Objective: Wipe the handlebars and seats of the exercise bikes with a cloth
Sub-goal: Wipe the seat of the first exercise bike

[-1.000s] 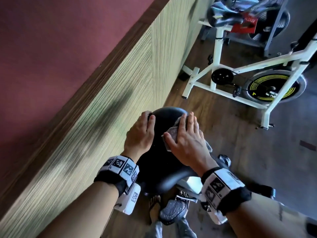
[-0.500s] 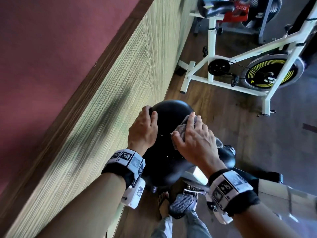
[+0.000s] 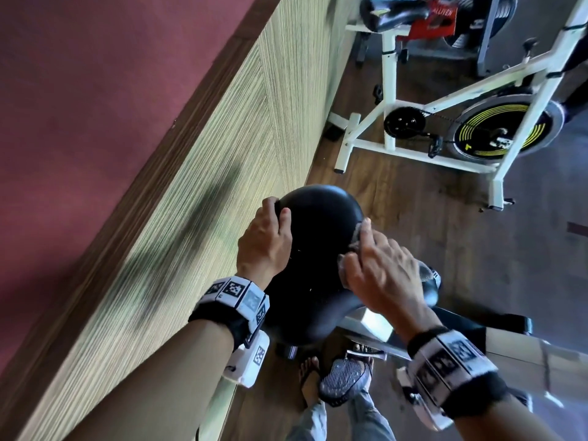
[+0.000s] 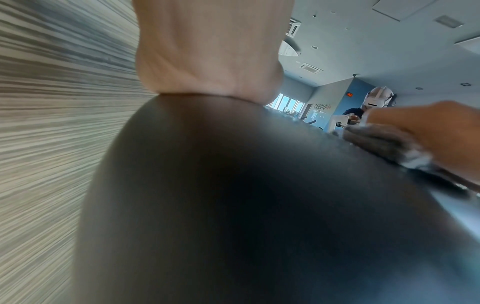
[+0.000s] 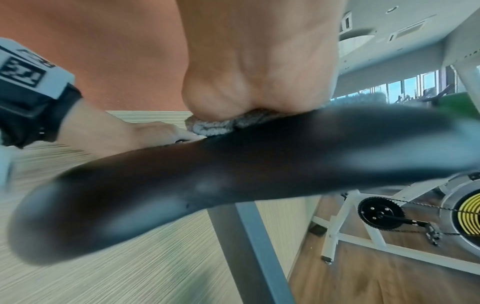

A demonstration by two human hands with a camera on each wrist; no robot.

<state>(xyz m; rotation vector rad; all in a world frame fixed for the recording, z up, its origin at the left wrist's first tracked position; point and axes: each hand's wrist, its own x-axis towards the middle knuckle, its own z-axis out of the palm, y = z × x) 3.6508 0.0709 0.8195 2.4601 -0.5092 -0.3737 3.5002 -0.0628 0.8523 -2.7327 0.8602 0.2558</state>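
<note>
The black bike seat (image 3: 318, 243) is in the middle of the head view. My left hand (image 3: 265, 240) grips its left edge, thumb on top and fingers curled over the rim. My right hand (image 3: 381, 272) presses a grey cloth (image 3: 351, 249) flat against the seat's right edge with fairly straight fingers. In the left wrist view the palm heel rests on the seat (image 4: 233, 195), with the cloth (image 4: 384, 144) under my right hand (image 4: 436, 131) on the far side. The right wrist view shows the palm bearing down on the bunched cloth (image 5: 221, 123) atop the seat (image 5: 207, 181).
A striped panel wall (image 3: 191, 224) runs close along the left. A white exercise bike (image 3: 388, 100) with a yellow-ringed flywheel (image 3: 502, 125) and black seat (image 3: 391, 11) stands ahead on the wood floor. My sandalled foot (image 3: 310, 377) and a pedal (image 3: 345, 377) are below. Another person (image 4: 374, 100) stands far off.
My right hand has slid the cloth from the middle of the seat out to its right edge. The left hand has kept its grip on the left edge.
</note>
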